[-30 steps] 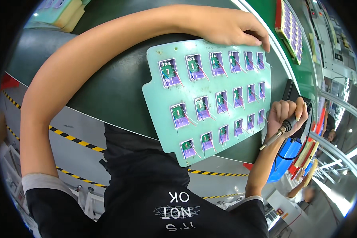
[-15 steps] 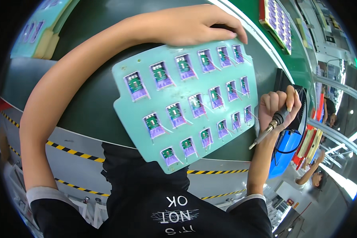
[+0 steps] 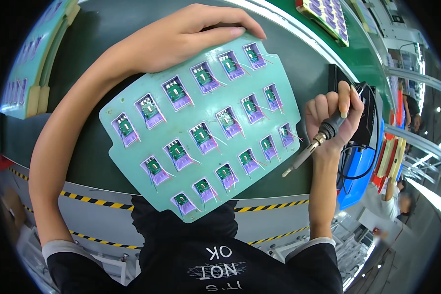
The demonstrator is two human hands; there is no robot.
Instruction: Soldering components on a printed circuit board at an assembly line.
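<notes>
My left hand (image 3: 203, 32) grips the far edge of a pale green tray (image 3: 186, 122), its thumb and fingers curled at the rim. Rows of purple-lined pockets hold small green circuit boards (image 3: 201, 78) with thin red and white wires sticking out. The tray sits slanted over the dark bench top, its near corner above my lap. In my right hand (image 3: 334, 115) is a soldering iron (image 3: 316, 142), closed in the fingers. Its tip points down and left, just right of the tray and apart from it.
Similar green trays (image 3: 34, 93) stand at the left. A blue and black box (image 3: 355, 181) with a looped black cable (image 3: 352, 187) lies beyond my right forearm. At the far right are a yellow-edged tray of purple parts (image 3: 328, 17) and another person (image 3: 391, 201).
The tray has shifted left and turned counter-clockwise, with my left hand moving left along with it. My right hand and the soldering iron have moved slightly left and up.
</notes>
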